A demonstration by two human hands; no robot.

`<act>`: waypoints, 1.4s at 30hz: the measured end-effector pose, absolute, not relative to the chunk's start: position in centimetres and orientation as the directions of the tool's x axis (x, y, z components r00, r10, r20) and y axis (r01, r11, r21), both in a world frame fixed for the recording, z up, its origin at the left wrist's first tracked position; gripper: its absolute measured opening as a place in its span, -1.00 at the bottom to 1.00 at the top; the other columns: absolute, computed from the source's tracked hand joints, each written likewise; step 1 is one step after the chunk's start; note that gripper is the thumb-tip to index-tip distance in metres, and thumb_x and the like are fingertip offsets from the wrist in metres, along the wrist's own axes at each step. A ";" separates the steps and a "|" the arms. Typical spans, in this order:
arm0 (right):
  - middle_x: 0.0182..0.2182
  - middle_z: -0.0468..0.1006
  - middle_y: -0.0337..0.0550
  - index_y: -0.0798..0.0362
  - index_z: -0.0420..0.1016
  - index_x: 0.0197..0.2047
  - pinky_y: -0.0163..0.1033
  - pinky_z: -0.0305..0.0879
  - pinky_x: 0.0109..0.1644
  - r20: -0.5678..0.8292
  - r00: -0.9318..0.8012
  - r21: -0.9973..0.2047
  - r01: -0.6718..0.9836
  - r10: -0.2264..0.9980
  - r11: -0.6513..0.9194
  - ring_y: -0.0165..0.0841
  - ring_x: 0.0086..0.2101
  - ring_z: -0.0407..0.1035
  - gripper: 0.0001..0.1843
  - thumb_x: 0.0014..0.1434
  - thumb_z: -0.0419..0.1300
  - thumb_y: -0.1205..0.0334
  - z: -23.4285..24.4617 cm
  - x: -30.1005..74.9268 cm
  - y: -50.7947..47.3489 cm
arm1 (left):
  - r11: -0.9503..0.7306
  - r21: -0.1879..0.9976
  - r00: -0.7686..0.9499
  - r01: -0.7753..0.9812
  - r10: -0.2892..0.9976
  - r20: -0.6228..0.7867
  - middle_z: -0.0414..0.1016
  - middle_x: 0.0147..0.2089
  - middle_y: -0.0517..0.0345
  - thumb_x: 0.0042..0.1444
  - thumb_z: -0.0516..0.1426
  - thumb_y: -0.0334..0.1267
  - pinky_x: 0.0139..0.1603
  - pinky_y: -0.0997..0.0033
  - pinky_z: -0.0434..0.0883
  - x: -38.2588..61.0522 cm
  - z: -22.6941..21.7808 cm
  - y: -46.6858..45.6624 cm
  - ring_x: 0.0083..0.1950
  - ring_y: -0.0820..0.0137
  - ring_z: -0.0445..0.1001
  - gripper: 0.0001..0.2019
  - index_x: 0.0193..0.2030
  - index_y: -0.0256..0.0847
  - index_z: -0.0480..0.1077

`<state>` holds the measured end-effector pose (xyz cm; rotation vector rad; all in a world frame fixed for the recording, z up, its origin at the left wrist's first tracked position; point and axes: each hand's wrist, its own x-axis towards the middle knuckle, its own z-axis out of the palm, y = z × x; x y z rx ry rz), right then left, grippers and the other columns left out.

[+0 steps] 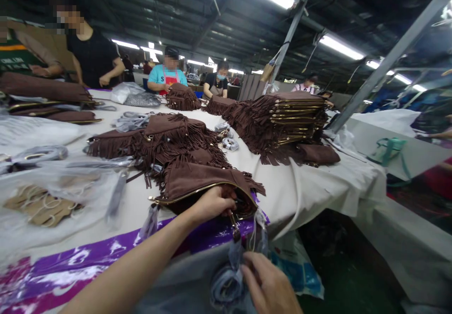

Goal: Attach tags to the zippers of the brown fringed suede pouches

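Observation:
A brown fringed handbag [206,178] lies near the table's front edge, its brass zipper undone and its mouth facing me. My left hand [218,202] reaches over the front rim with curled fingers, gripping the bag at its opening; the fingertips are partly hidden inside. From the bag's side hangs a strap [226,283], coiled and wrapped in greyish film, below the table edge. My right hand [270,281] has its fingers closed against the upper part of this strap. A metal clasp [234,224] and a thin white string [253,234] hang just above that hand.
More fringed bags [176,132] lie behind, with a tall stack [296,116] at the right. Wrapped straps [229,143] lie between them. Brown tags [42,203] sit in clear plastic at left. Purple plastic [88,262] covers the front edge. Several people work across the table.

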<state>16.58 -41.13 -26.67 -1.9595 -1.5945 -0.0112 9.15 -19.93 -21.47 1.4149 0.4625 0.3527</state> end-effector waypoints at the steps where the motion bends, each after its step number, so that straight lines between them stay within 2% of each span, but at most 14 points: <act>1: -0.28 0.58 -0.19 -0.02 0.42 -0.07 -0.37 0.40 -0.38 0.332 0.252 -0.404 0.909 0.909 -0.105 -0.34 -0.41 0.52 -0.82 0.27 0.09 0.26 -27.8 15.9 -42.0 | 0.132 0.991 0.859 0.035 0.502 -0.098 0.38 -0.57 0.36 -0.18 0.13 -0.46 -0.62 0.59 0.22 9.2 -21.4 -19.9 -0.64 0.56 0.31 -0.81 -0.35 -0.25 0.29; 3: -0.16 0.56 -0.12 -0.02 0.37 0.01 -0.36 0.41 -0.41 0.304 0.236 -0.307 0.942 0.923 -0.139 -0.31 -0.37 0.54 -0.71 0.21 0.13 0.28 -29.9 14.7 -43.0 | 0.133 0.991 0.854 0.031 0.512 -0.095 0.39 -0.58 0.36 -0.18 0.13 -0.47 -0.63 0.60 0.22 9.3 -21.4 -19.9 -0.64 0.56 0.31 -0.80 -0.35 -0.24 0.28; 7: -0.23 0.54 -0.11 -0.04 0.34 0.05 -0.31 0.38 -0.45 0.365 0.258 -0.113 0.966 0.895 -0.232 -0.24 -0.34 0.53 -0.63 0.15 0.13 0.33 -32.3 13.1 -42.8 | 0.125 0.992 0.854 0.034 0.512 -0.094 0.41 -0.59 0.33 -0.20 0.14 -0.49 -0.62 0.60 0.26 9.0 -21.0 -20.1 -0.64 0.56 0.34 -0.80 -0.36 -0.25 0.28; 13: -0.24 0.48 -0.04 -0.02 0.46 -0.13 -0.19 0.33 -0.34 0.436 0.373 -0.008 0.912 0.819 -0.411 -0.16 -0.32 0.43 -0.66 0.04 0.18 0.49 -33.9 12.5 -40.3 | 0.116 0.992 0.842 0.041 0.530 -0.097 0.44 -0.58 0.27 -0.17 0.15 -0.49 -0.63 0.61 0.26 8.3 -20.6 -20.7 -0.65 0.54 0.37 -0.80 -0.35 -0.27 0.27; 17: -0.08 0.44 0.02 -0.16 0.48 0.00 -0.11 0.27 -0.19 0.519 0.264 0.065 0.936 0.813 -0.345 -0.12 -0.20 0.37 -0.48 0.08 0.11 0.56 -34.5 12.7 -39.7 | 0.103 0.993 0.834 0.052 0.542 -0.100 0.45 -0.55 0.24 -0.17 0.15 -0.49 -0.60 0.58 0.29 8.3 -20.8 -21.0 -0.62 0.52 0.39 -0.78 -0.33 -0.26 0.27; 19: -0.10 0.44 0.04 -0.15 0.53 -0.06 -0.06 0.25 -0.12 0.538 0.245 0.061 0.943 0.806 -0.327 -0.09 -0.15 0.33 -0.57 0.13 0.11 0.52 -34.5 12.8 -39.6 | 0.081 0.995 0.831 0.064 0.548 -0.098 0.45 -0.53 0.25 -0.16 0.15 -0.48 -0.58 0.56 0.30 8.4 -21.0 -21.2 -0.61 0.52 0.38 -0.78 -0.31 -0.27 0.27; 24: -0.08 0.49 0.04 -0.06 0.55 -0.26 0.00 0.19 0.03 0.568 0.200 -0.007 0.971 0.798 -0.238 -0.04 -0.05 0.31 -0.68 -0.03 0.14 0.49 -32.1 13.7 -40.2 | -0.039 0.994 0.835 0.099 0.546 -0.062 0.42 -0.51 0.24 -0.09 0.14 -0.46 -0.52 0.49 0.31 7.1 -19.8 -22.1 -0.56 0.46 0.37 -0.83 -0.29 -0.27 0.32; 26: 0.02 0.47 0.03 -0.05 0.52 -0.24 0.02 0.17 0.06 0.557 0.172 -0.026 0.981 0.812 -0.190 0.00 0.02 0.29 -0.63 -0.14 0.14 0.46 -30.0 14.5 -40.9 | -0.288 0.952 0.845 0.101 0.530 0.071 0.47 -0.40 0.16 -0.06 0.12 -0.48 -0.38 0.41 0.36 5.2 -18.3 -22.9 -0.43 0.39 0.43 -0.83 -0.27 -0.26 0.38; 28: -0.02 0.51 -0.02 -0.05 0.48 -0.24 -0.06 0.22 -0.04 0.517 0.185 -0.091 0.983 0.836 -0.161 -0.05 -0.07 0.38 -0.65 -0.13 0.12 0.43 -27.3 15.3 -41.6 | -0.679 0.723 0.855 0.127 0.445 0.268 0.51 -0.20 0.05 0.01 0.09 -0.51 -0.15 0.31 0.37 3.0 -16.8 -23.4 -0.19 0.28 0.45 -0.77 -0.18 -0.23 0.42; 30: -0.23 0.55 -0.15 -0.06 0.43 -0.28 -0.20 0.23 -0.24 0.410 0.229 -0.235 0.962 0.883 -0.140 -0.21 -0.29 0.44 -0.76 -0.03 0.09 0.39 -24.6 16.0 -41.5 | -0.915 0.336 0.859 0.224 0.348 0.376 0.45 0.03 -0.04 0.06 0.07 -0.51 0.02 0.17 0.31 0.9 -16.0 -23.3 0.01 0.16 0.38 -0.66 -0.02 -0.20 0.39; 32: -0.46 0.48 -0.29 -0.05 0.35 -0.39 -0.28 0.15 -0.39 0.275 0.271 -0.409 0.901 0.922 -0.143 -0.33 -0.47 0.36 -0.89 0.04 0.07 0.36 -22.3 16.2 -40.6 | -0.923 0.077 0.842 0.378 0.377 0.386 0.38 0.10 -0.11 0.09 0.06 -0.52 0.05 0.09 0.28 -0.5 -16.1 -22.3 0.06 0.11 0.32 -0.62 0.05 -0.22 0.35; 34: -0.58 0.38 -0.37 -0.03 0.27 -0.50 -0.32 0.08 -0.43 0.189 0.291 -0.545 0.825 0.938 -0.146 -0.38 -0.51 0.29 -0.89 0.01 0.12 0.34 -20.8 16.0 -39.0 | -0.864 -0.041 0.816 0.501 0.457 0.354 0.42 0.01 -0.14 0.13 0.01 -0.54 0.00 0.12 0.30 -1.1 -16.8 -20.6 0.00 0.13 0.34 -0.70 -0.05 -0.26 0.39; 38: -0.66 0.31 -0.42 0.02 0.30 -0.58 -0.37 0.03 -0.50 0.171 0.306 -0.712 0.695 0.937 -0.097 -0.43 -0.56 0.24 -0.82 -0.03 0.22 0.32 -19.9 14.9 -35.0 | -0.809 -0.020 0.776 0.587 0.556 0.299 0.47 -0.18 -0.03 0.18 -0.03 -0.52 -0.15 0.30 0.36 -0.7 -16.9 -18.2 -0.11 0.23 0.41 -0.77 -0.25 -0.23 0.41; 42: -0.71 0.37 -0.41 0.07 0.45 -0.48 -0.36 0.11 -0.62 0.241 0.273 -0.733 0.680 0.931 -0.009 -0.45 -0.70 0.23 -0.84 0.13 0.20 0.29 -20.2 14.6 -30.6 | -0.814 0.058 0.749 0.577 0.557 0.359 0.46 -0.17 0.02 0.20 0.00 -0.44 -0.17 0.33 0.38 -0.4 -14.2 -19.0 -0.11 0.25 0.44 -0.82 -0.27 -0.20 0.42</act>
